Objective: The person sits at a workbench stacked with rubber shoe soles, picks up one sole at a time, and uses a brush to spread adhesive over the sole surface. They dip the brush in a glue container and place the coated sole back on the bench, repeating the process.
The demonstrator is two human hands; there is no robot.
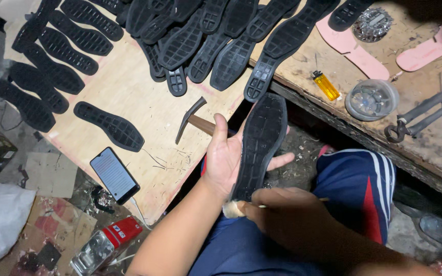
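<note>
Over the lap, left hand (224,158) (fingers spread) cradles a black sole (261,140); right hand (287,214) pinches a brush (234,208).

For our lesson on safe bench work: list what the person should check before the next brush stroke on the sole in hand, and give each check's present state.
1. Black sole rests firmly on the open left hand: ok.
2. Right hand grips the small brush, tip at the sole's heel end: ok.
3. Enough glue on the brush: cannot tell.
4. Hammer is clear of the hands: not ok, its handle lies under the left hand's fingers.
5. Phone is away from the work: ok.
6. Yellow lighter is away from the work: ok.
</note>
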